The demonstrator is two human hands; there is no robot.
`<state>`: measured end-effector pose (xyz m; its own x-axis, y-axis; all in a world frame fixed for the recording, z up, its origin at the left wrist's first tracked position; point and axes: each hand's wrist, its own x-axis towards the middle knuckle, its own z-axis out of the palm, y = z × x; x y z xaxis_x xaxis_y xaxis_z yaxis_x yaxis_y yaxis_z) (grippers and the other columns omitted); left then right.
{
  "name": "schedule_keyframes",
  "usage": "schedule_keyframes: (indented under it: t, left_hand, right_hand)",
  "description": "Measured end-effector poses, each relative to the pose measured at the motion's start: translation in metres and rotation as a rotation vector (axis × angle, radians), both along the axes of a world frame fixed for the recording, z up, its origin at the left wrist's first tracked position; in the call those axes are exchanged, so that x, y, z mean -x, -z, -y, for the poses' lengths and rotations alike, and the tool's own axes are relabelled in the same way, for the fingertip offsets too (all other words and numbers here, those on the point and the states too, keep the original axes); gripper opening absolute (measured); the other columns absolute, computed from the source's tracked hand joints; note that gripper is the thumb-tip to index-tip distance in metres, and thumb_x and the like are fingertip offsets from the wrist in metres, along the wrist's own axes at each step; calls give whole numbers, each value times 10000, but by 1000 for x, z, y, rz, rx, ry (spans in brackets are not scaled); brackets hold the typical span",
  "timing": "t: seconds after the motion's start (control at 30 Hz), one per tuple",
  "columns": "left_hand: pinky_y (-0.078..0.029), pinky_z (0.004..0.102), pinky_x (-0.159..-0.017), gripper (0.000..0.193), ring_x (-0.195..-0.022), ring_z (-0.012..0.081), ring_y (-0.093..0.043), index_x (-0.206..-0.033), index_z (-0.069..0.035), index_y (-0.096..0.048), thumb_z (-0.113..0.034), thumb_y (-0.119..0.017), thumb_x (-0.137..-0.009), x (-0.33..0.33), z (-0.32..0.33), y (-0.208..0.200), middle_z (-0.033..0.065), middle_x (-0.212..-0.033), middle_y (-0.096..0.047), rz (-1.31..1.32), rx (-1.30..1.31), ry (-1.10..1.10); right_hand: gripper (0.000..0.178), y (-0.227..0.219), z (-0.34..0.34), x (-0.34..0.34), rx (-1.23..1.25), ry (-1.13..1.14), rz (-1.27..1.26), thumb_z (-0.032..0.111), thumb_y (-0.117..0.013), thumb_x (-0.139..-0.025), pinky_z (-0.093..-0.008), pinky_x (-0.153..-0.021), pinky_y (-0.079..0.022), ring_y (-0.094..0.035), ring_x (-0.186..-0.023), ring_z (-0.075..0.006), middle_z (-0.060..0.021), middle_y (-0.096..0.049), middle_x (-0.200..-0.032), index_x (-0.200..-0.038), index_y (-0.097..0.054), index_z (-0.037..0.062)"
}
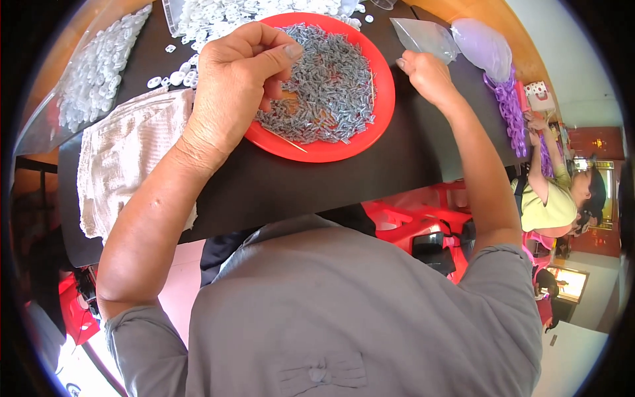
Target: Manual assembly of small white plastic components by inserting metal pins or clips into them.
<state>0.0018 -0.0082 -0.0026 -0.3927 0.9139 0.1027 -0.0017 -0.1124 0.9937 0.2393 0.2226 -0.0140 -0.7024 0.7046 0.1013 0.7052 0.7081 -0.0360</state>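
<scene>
My left hand (241,73) hovers over the left part of a red round tray (385,86), its thumb and fingertips pinched together. Whatever lies between those fingertips is too small or hidden to name. Many small grey see-through pieces (331,79) cover the tray, and a thin wooden stick (286,140) rests by its near rim. To the right of the tray is my right hand (428,76), with curled fingers beside a clear plastic bag (430,41). Its grip is partly hidden, so I cannot make out what it holds.
White ring-like pieces (225,14) fill a container at the back, and more sit in a clear bag (99,76) at left. A beige cloth (129,145) lies on the dark table (284,192). Purple chain links (508,109) lie at right, near another person (552,192).
</scene>
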Motion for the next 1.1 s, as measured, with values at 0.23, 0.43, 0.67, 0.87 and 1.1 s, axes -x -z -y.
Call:
schedule_keyframes:
  t: [0.23,0.43,0.67,0.87,1.1]
  left_hand:
    - [-392,219,-485,155,-531,76,-505,-902,-18,-643,-173,-641,-897,1,1,1,5,-671,-575,-1,8,5]
    - [-389,217,-488,153,-531,73,-498,-896,-25,-639,-177,-644,-894,1,1,0,-2,-668,-568,39,-21,-2]
    - [-394,214,-487,147,-532,68,-497,-891,-27,-642,-173,-648,-890,0,0,1,-1,-672,-571,28,-8,2]
    - [-392,211,-479,134,-532,61,-497,-888,-32,-645,-166,-653,-889,1,0,0,-4,-670,-571,33,-25,24]
    - [-372,202,-434,61,-505,41,-474,-857,-9,-637,-68,-649,-846,-3,0,-2,-9,-643,-571,76,-36,32]
  right_hand:
    - [280,-13,-10,1,112,-69,81,248,-552,-905,-503,-706,-422,-583,-815,-427,-219,-638,-805,-802,-613,-6]
    - [263,-19,-11,1,220,-25,106,229,-552,-891,-494,-714,-417,-581,-827,-409,-217,-628,-800,-791,-604,-9]
    - [265,-12,-17,4,229,-17,77,214,-537,-897,-438,-652,-395,-509,-723,-321,-178,-525,-710,-754,-539,-8]
    - [257,-8,-21,1,203,-15,127,217,-556,-888,-449,-639,-403,-530,-714,-333,-185,-554,-711,-751,-560,-1]
    - [265,-24,-18,-11,688,112,-438,228,-638,-900,-241,-417,-331,-433,-444,-79,8,-469,-563,-743,-596,19]
